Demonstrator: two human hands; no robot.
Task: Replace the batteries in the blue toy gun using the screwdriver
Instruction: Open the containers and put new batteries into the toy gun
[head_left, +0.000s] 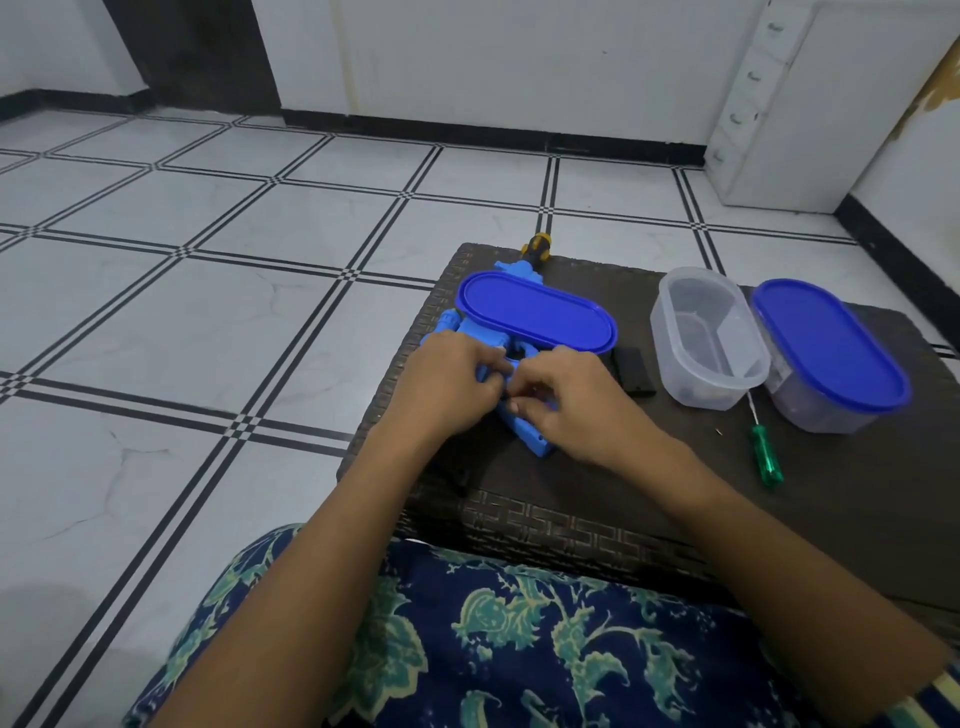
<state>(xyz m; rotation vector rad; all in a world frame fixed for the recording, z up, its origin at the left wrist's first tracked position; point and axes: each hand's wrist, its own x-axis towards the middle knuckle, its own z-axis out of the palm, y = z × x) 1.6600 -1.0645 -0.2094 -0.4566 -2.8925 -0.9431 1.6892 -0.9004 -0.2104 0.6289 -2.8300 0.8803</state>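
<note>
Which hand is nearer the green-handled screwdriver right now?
Right. The right hand is on the blue toy gun, with the green-handled screwdriver lying untouched off to its right. The left hand is on the gun's far side, farther away.

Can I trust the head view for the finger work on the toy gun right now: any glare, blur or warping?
Head view: soft even light, no glare on the blue toy gun; head view: left hand and right hand look slightly soft and hide the spot they work on; head view: wide-angle lens bows the floor lines near the edges.
</note>
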